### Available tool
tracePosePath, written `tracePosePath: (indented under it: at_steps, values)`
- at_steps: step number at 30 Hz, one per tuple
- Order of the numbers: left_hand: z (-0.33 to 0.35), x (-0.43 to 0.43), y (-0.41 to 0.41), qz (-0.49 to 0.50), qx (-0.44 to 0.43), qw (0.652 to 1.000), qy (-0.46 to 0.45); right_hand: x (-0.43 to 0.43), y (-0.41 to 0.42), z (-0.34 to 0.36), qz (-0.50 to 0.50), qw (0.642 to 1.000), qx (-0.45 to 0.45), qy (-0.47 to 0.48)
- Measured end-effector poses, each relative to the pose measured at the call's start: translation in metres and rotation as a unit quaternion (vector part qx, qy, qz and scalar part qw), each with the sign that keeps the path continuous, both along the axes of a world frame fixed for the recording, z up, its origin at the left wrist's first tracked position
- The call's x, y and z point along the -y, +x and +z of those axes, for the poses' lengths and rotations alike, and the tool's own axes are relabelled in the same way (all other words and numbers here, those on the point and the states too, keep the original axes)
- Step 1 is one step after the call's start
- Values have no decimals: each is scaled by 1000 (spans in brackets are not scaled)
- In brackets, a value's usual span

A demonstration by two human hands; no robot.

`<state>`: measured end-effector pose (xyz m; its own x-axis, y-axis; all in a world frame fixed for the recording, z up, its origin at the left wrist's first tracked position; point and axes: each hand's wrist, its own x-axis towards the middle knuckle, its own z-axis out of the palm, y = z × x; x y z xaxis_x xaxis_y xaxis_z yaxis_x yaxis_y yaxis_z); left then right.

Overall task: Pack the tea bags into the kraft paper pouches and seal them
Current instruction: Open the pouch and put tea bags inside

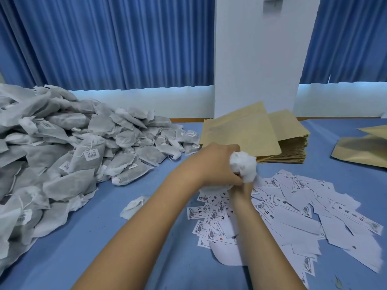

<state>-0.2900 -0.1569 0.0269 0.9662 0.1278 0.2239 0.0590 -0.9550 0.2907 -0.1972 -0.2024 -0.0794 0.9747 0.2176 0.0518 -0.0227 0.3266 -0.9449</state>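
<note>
A big heap of grey-white tea bags (62, 147) with strings and small barcode tags fills the left of the blue table. My left hand (217, 164) grips a bunched white tea bag (244, 164) over the table's middle. My right hand (240, 190) is just below it, mostly hidden, its fingers curled on the bag's lower end. A stack of flat kraft paper pouches (251, 132) lies right behind the hands. One loose tea bag (134, 207) lies alone near my left forearm.
Many printed white paper labels (293, 212) are scattered under and right of my hands. More kraft pouches (362, 149) lie at the right edge. A white pillar (261, 55) and blue curtains stand behind the table.
</note>
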Motion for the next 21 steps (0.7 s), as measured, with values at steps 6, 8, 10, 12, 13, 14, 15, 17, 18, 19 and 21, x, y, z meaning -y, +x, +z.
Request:
tracePosePath:
  at_steps: [6,8,10,12,13,14,15,17,18,19,21]
  values:
    - [0,-17,6,19,-118,993,-10,2,3,6,-71,995,21,-67]
    - [-5,-21,11,42,-86,995,-21,2,-1,8,-74,992,36,-96]
    - [-9,-25,17,82,-30,996,-23,1,-3,7,-77,985,70,-135]
    - [-11,-32,22,137,30,988,-67,1,-5,5,-87,978,81,-169]
    - [-12,-35,25,166,54,979,-106,1,-4,4,-83,980,81,-164]
    - [-12,-37,28,188,74,969,-142,1,-4,4,-71,983,73,-152]
    - [-14,-38,30,204,89,961,-166,1,-4,4,-53,987,64,-141]
    - [-19,-37,33,230,113,945,-202,0,-5,5,-18,989,48,-136]
    - [-21,-37,34,240,127,937,-221,0,-5,6,-7,988,53,-142]
    - [-22,-36,35,247,143,928,-240,-1,-5,6,-1,987,66,-143]
    - [-20,-32,36,246,167,918,-264,-1,-7,6,-6,986,87,-140]
